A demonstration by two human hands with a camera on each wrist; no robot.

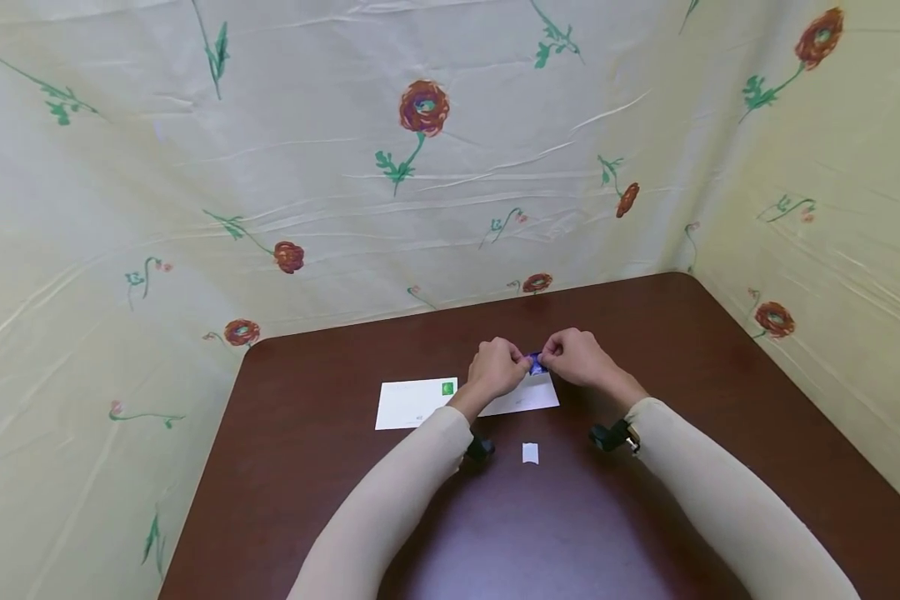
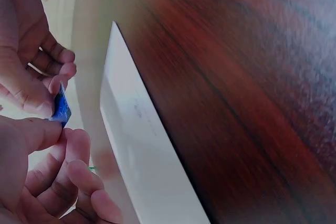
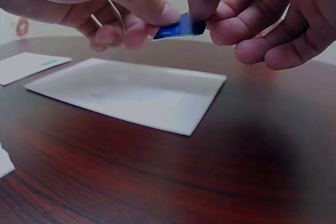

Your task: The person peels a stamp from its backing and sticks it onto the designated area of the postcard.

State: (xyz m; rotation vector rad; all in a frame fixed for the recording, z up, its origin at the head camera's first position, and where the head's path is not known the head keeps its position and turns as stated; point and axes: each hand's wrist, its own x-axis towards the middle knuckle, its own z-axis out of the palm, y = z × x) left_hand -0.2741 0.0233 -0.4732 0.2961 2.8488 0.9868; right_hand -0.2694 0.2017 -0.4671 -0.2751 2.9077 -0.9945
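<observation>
- Both hands pinched one small blue stamp [image 3: 180,28] between thumb and fingertips, held just above the far edge of the white envelope [image 3: 131,94].
- Left hand [image 1: 497,367] gripped its left end, right hand [image 1: 577,357] its right end; long axis ran left-right.
- Second envelope [image 1: 414,402] lay left on the tabletop [image 1: 330,467]; white scrap [image 1: 530,452] lay nearer.

Two envelopes [image 1: 416,402] [image 1: 523,397], one blue stamp [image 1: 536,363], one paper scrap [image 1: 530,452].

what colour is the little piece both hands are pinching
Blue; the small piece shows best in the right wrist view, pinched above the white envelope.
</observation>
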